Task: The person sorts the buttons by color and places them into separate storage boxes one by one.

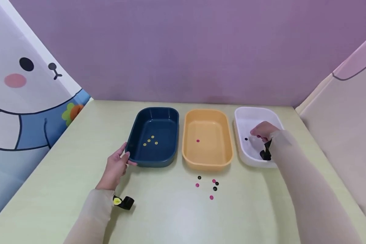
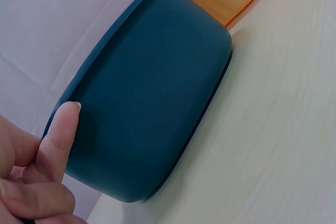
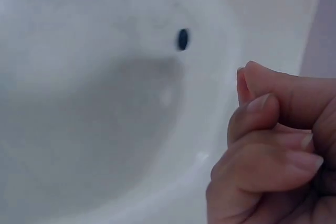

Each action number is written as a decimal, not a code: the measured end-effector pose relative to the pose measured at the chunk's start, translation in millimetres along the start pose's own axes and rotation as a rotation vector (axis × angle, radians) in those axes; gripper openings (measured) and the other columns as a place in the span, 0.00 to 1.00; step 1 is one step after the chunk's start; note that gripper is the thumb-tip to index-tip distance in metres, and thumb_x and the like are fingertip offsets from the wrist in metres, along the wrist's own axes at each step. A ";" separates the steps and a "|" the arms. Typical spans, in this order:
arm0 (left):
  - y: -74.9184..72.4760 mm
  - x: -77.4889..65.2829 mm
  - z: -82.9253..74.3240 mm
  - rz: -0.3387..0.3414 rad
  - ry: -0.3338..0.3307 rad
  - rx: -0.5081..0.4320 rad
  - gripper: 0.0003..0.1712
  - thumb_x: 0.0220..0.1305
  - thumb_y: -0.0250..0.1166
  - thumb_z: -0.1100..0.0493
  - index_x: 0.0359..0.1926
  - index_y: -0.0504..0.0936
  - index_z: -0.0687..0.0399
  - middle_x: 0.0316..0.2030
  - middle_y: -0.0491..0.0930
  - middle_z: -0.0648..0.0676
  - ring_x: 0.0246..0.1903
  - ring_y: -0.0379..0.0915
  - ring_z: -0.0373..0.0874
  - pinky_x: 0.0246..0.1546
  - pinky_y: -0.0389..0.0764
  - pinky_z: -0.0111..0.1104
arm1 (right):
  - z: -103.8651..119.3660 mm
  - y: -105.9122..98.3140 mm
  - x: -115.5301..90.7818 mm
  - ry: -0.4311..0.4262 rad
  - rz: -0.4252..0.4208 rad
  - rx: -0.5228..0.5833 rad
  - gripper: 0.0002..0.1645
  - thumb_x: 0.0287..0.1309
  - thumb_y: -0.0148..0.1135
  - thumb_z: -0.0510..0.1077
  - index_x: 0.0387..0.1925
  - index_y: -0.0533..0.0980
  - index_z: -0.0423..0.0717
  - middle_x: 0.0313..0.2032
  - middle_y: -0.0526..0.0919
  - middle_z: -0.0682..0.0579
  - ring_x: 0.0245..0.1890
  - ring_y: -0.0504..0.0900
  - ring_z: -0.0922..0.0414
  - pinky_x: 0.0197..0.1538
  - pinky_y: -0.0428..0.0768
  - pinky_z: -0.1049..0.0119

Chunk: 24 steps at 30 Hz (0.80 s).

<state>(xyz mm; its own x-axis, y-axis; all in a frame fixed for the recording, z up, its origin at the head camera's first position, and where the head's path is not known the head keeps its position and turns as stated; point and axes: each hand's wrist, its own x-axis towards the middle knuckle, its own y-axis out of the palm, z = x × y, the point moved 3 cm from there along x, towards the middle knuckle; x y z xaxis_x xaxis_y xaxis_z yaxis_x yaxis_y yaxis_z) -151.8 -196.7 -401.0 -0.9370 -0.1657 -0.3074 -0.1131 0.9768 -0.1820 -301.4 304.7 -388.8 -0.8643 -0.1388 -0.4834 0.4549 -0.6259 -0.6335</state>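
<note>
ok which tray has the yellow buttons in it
The leftmost, dark blue tray, gripped by the left hand. Four yellow buttons lie in it; the orange tray shows one pink button, the white tray one black button.

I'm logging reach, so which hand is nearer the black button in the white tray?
Right. The right hand is over the white tray, near the black button; the left hand grips the blue tray, farther left.

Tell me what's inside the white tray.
Inside the white tray, one small black button shows. In the head view, the right hand and sleeve cover part of the tray; anything hidden there cannot be confirmed.
</note>
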 end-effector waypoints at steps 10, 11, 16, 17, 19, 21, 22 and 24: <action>-0.2 -0.5 -1.2 0.011 -0.001 0.009 0.32 0.77 0.42 0.58 0.76 0.43 0.47 0.17 0.80 0.41 0.09 0.55 0.34 0.12 0.54 0.24 | 40.8 -5.4 -29.0 -0.168 -0.032 0.020 0.19 0.65 0.55 0.39 0.49 0.71 0.26 0.22 0.68 0.53 0.15 0.61 0.62 0.21 0.64 0.72; -0.2 -0.4 -1.4 0.012 0.002 0.010 0.32 0.77 0.42 0.58 0.76 0.43 0.47 0.17 0.80 0.41 0.09 0.55 0.34 0.12 0.54 0.24 | 44.8 -5.6 -31.7 -0.182 -0.039 0.018 0.18 0.65 0.55 0.39 0.49 0.71 0.26 0.23 0.68 0.53 0.16 0.61 0.62 0.21 0.64 0.72; -0.7 -0.2 -1.3 0.006 0.000 0.025 0.31 0.77 0.41 0.58 0.76 0.43 0.47 0.18 0.80 0.40 0.09 0.54 0.34 0.12 0.54 0.24 | 65.2 1.9 -45.3 -0.238 -0.046 0.013 0.17 0.65 0.56 0.40 0.49 0.74 0.31 0.27 0.70 0.51 0.20 0.64 0.60 0.22 0.65 0.71; -0.8 0.0 -1.2 0.006 -0.001 0.028 0.31 0.77 0.41 0.58 0.76 0.43 0.47 0.18 0.80 0.40 0.09 0.54 0.34 0.12 0.54 0.24 | 69.4 5.2 -48.6 -0.252 -0.047 0.011 0.16 0.64 0.56 0.40 0.49 0.74 0.32 0.28 0.70 0.50 0.21 0.65 0.60 0.22 0.65 0.70; -0.8 0.2 -0.7 0.006 -0.003 0.028 0.31 0.77 0.41 0.58 0.76 0.43 0.47 0.18 0.80 0.40 0.09 0.54 0.34 0.12 0.54 0.24 | 76.9 13.0 -55.6 -0.287 -0.042 0.009 0.14 0.64 0.57 0.40 0.47 0.76 0.33 0.29 0.71 0.50 0.24 0.66 0.58 0.22 0.65 0.70; -0.9 0.7 -0.5 0.008 -0.002 0.026 0.31 0.77 0.41 0.58 0.76 0.43 0.47 0.18 0.80 0.40 0.09 0.54 0.34 0.12 0.54 0.24 | 84.0 22.0 -63.3 -0.329 -0.029 0.005 0.14 0.63 0.57 0.40 0.45 0.77 0.33 0.29 0.73 0.50 0.25 0.67 0.57 0.22 0.65 0.70; -0.9 0.9 -0.6 0.008 -0.002 0.024 0.31 0.77 0.41 0.58 0.76 0.43 0.47 0.18 0.80 0.40 0.09 0.54 0.34 0.12 0.54 0.24 | 87.2 26.9 -67.1 -0.355 -0.017 0.007 0.13 0.63 0.58 0.39 0.44 0.77 0.33 0.30 0.74 0.51 0.24 0.67 0.57 0.21 0.65 0.70; -1.2 1.2 -0.9 0.005 -0.003 0.023 0.31 0.77 0.41 0.58 0.76 0.43 0.47 0.18 0.80 0.40 0.09 0.54 0.34 0.12 0.54 0.24 | 92.7 37.1 -74.6 -0.401 0.013 0.005 0.12 0.62 0.59 0.39 0.43 0.78 0.34 0.29 0.76 0.52 0.22 0.67 0.58 0.21 0.65 0.70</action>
<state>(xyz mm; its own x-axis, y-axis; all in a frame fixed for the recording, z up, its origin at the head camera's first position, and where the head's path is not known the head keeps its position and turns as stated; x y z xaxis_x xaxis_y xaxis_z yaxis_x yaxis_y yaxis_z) -153.2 -197.9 -400.3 -0.9367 -0.1611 -0.3109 -0.1007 0.9743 -0.2015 -240.0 220.7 -320.2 -0.8740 -0.4349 -0.2169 0.4665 -0.6256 -0.6253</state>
